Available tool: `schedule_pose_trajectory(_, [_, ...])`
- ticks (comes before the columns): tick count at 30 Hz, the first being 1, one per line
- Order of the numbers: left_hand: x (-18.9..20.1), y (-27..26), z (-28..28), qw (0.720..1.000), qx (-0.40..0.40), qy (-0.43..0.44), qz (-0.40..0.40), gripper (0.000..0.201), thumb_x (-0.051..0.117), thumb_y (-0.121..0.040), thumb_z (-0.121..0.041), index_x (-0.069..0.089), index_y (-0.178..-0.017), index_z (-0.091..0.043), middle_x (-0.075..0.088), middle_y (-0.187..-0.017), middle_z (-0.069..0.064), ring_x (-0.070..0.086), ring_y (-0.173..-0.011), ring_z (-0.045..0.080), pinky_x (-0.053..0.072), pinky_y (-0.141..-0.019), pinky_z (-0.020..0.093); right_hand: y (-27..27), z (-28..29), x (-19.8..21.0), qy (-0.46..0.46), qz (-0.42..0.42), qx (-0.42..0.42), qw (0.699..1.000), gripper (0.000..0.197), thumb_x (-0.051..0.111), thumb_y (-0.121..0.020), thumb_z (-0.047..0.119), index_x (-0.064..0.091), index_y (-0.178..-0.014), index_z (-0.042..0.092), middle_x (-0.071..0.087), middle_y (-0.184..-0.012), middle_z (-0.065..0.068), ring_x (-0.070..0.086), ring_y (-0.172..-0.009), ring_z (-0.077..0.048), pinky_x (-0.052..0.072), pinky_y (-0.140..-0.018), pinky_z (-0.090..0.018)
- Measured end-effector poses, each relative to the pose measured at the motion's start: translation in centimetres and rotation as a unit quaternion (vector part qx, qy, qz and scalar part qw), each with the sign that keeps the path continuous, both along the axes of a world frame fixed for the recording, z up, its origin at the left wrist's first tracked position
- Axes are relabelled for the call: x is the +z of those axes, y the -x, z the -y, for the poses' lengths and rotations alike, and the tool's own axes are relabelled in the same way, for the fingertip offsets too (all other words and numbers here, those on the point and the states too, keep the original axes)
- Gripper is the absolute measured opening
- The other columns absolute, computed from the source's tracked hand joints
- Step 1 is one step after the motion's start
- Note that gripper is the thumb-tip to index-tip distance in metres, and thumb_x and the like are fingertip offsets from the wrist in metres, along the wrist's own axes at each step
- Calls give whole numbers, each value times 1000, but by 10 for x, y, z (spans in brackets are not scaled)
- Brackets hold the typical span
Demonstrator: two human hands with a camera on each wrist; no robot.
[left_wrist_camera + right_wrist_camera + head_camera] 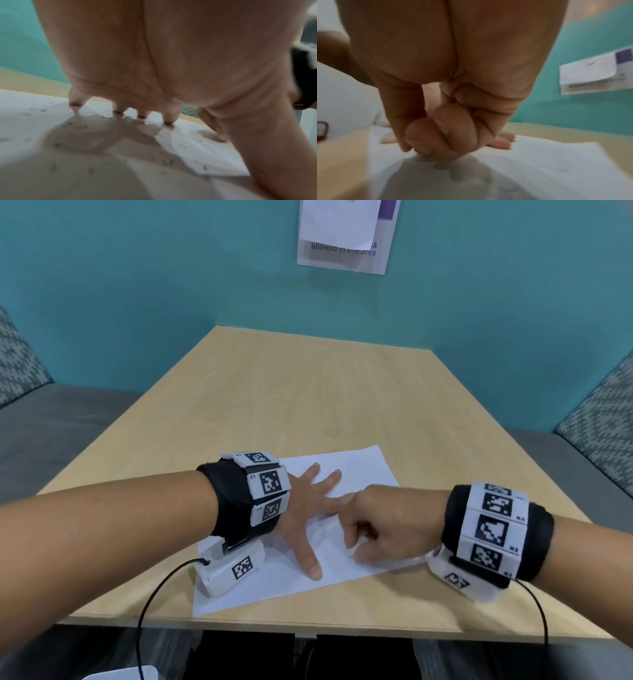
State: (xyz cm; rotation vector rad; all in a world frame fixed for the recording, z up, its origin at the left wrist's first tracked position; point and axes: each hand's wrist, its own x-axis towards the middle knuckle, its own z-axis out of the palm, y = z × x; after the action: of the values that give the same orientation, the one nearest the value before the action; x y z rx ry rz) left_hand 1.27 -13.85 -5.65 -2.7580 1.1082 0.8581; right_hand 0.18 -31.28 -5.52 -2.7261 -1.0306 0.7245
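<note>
A white sheet of paper (pixel 359 467) lies on the wooden table (pixel 308 392) near its front edge. My left hand (pixel 308 508) presses flat on the sheet with its fingers spread; the left wrist view shows the fingertips (pixel 169 120) on the paper (pixel 188 142) amid small grey crumbs. My right hand (pixel 380 518) is to its right, its fingers curled down onto the sheet and pinching a small white eraser-like piece (pixel 352 551). In the right wrist view the curled fingers (pixel 436 135) hide that piece above the paper (pixel 556 162).
A teal wall with a printed notice (pixel 346 234) stands behind the table. Grey benches with patterned cushions flank it on the left (pixel 51 422) and right (pixel 599 422). A red-edged object (pixel 321 130) shows at the far left of the right wrist view.
</note>
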Motion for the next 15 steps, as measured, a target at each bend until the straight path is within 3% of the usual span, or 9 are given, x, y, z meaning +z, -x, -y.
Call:
schedule_pose_trajectory(2, [-1, -1, 0, 1000, 0, 4, -2, 116, 79, -78, -48, -12, -150, -51, -28, -161, 10, -27, -147, 28, -26, -103, 34, -1, 0, 0, -3, -3, 3, 1000, 14, 65, -82, 27, 66, -93, 20, 54, -69, 14, 50, -63, -3, 39, -60, -16])
schedule_pose_trajectory(6, [-8, -6, -3, 999, 14, -33, 12, 123, 78, -72, -61, -23, -142, -59, -34, -159, 6, -26, -146, 37, -11, -114, 57, -11, 8, 4, -5, 23, -37, 999, 11, 68, -81, 27, 67, -90, 20, 54, -68, 13, 49, -60, -3, 39, -59, -16])
schedule_pose_trajectory(9, [-12, -9, -5, 999, 11, -35, 6, 123, 78, -72, -61, -20, -146, -57, -35, -158, 6, -29, -145, 37, -12, -113, 57, -1, 3, -1, -10, -5, -8, 1000, 13, 66, -81, 28, 67, -92, 21, 56, -70, 12, 50, -62, -5, 41, -61, -16])
schedule_pose_trajectory(12, [-16, -10, -6, 999, 11, -45, 21, 127, 77, -68, -67, -25, -143, -59, -35, -159, 3, -27, -146, 38, -8, -114, 60, -11, 9, 4, -19, 16, -44, 999, 12, 68, -80, 26, 68, -90, 19, 56, -69, 9, 48, -60, -6, 40, -59, -16])
schedule_pose_trajectory(15, [-14, -10, -6, 999, 10, -45, 14, 125, 78, -71, -63, -23, -146, -55, -35, -158, 5, -28, -146, 37, -11, -114, 58, -5, 6, 2, -6, 14, -24, 1000, 12, 66, -81, 27, 67, -91, 20, 54, -67, 14, 49, -59, -2, 39, -59, -14])
